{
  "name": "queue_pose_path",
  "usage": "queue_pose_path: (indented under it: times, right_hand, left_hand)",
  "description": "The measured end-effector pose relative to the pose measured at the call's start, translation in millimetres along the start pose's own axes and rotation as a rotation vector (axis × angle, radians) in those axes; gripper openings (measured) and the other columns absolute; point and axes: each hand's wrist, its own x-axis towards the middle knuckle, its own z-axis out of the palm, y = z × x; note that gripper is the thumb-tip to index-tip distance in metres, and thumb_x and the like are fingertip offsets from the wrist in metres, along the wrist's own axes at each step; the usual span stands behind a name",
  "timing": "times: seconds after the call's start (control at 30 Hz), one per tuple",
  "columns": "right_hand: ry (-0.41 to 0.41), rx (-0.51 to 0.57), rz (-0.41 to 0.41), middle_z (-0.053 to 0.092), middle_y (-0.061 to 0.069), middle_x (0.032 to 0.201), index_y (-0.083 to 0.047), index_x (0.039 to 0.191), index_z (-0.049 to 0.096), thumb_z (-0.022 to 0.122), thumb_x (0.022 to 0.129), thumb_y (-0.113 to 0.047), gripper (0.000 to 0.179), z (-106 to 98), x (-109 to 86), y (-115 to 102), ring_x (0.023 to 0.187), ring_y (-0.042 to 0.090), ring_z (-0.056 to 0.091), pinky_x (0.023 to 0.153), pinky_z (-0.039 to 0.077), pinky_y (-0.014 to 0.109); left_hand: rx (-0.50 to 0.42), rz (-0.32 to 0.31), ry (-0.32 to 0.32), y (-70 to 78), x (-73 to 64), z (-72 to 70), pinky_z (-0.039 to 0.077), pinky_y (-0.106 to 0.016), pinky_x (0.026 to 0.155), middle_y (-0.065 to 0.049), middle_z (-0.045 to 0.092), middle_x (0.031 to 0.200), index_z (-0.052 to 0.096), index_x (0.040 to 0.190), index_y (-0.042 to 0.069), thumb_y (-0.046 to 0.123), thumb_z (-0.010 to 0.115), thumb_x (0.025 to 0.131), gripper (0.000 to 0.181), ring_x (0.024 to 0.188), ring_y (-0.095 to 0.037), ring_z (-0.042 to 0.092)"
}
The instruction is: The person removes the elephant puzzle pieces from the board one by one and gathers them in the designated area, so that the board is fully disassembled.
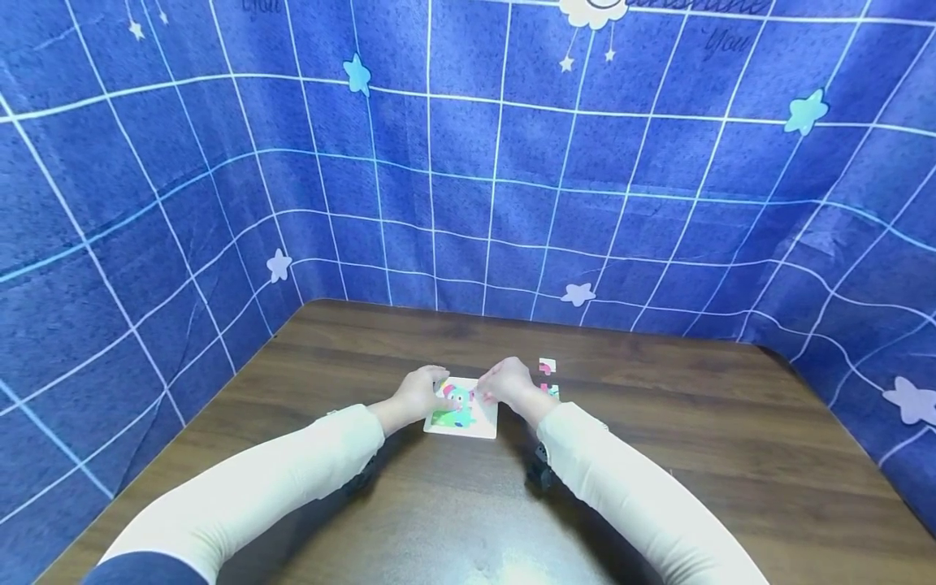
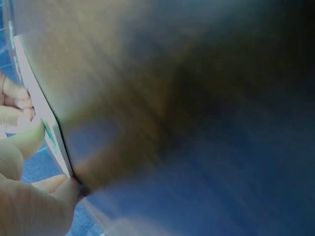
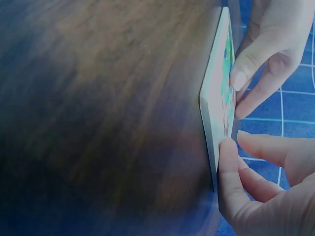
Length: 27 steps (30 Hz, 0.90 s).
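On the dark brown wood-grain tabletop [image 1: 702,439], directly in front of you, lies one thin, square white puzzle board [image 1: 484,424] printed with a teal cartoon animal [image 1: 458,400]. Your left hand [image 1: 418,396] grips the board's left side, thumb on the printed face and fingertips at the edge, opened only enough to span it. Your right hand [image 1: 508,382] touches the right side with bent fingers; whether they pinch a piece cannot be told.

The step in hand appears to be fitting a piece at the upper right of the picture. The next move probably calls for light pressure there, with the left hand bracing the board.

Count: one board; two hands; at least two loose jigsaw pieces, namely a white-and-pink piece [image 1: 548,366] and a pink-and-teal piece [image 1: 553,392] near your right wrist, partly hidden.
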Motion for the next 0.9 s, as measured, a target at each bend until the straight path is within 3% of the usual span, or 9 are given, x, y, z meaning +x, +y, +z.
queue_pose_path:
  times: [0.37, 0.7, 0.9]
  right_hand:
    - [0.015, -0.066, 0.028, 0.072, 0.013, 0.07, 0.004, 0.08, 0.075, 0.075, 0.073, 0.006, 0.007, 4.9, 4.2, -1.2, 0.05, 0.011, 0.063, 0.055, 0.058, 0.025]
    - [0.021, -0.077, 0.047, 0.071, 0.013, 0.068, 0.005, 0.076, 0.074, 0.076, 0.07, 0.008, 0.006, 9.7, 4.0, -2.6, 0.05, 0.013, 0.065, 0.054, 0.058, 0.025]
    - [0.038, -0.195, 0.001, 0.071, 0.01, 0.065, 0.002, 0.073, 0.072, 0.08, 0.07, 0.002, 0.009, 7.8, -1.5, -5.8, 0.052, 0.017, 0.069, 0.053, 0.057, 0.024]
  left_hand:
    - [0.038, -0.012, -0.015, -2.3, 3.5, 2.8, 0.034, -0.047, 0.114, -0.02, 0.054, 0.139, 0.056, 0.131, -0.006, 0.018, 0.08, 0.079, 0.062, 0.133, -0.038, 0.045]
    - [0.081, 0.018, -0.035, 0.4, 4.3, 2.0, 0.036, -0.046, 0.113, -0.022, 0.055, 0.137, 0.056, 0.13, -0.008, 0.016, 0.079, 0.08, 0.06, 0.132, -0.038, 0.047]
    - [0.089, 0.018, -0.034, 0.5, 6.1, 2.7, 0.035, -0.045, 0.114, -0.021, 0.055, 0.138, 0.056, 0.13, -0.008, 0.015, 0.079, 0.08, 0.06, 0.133, -0.037, 0.047]
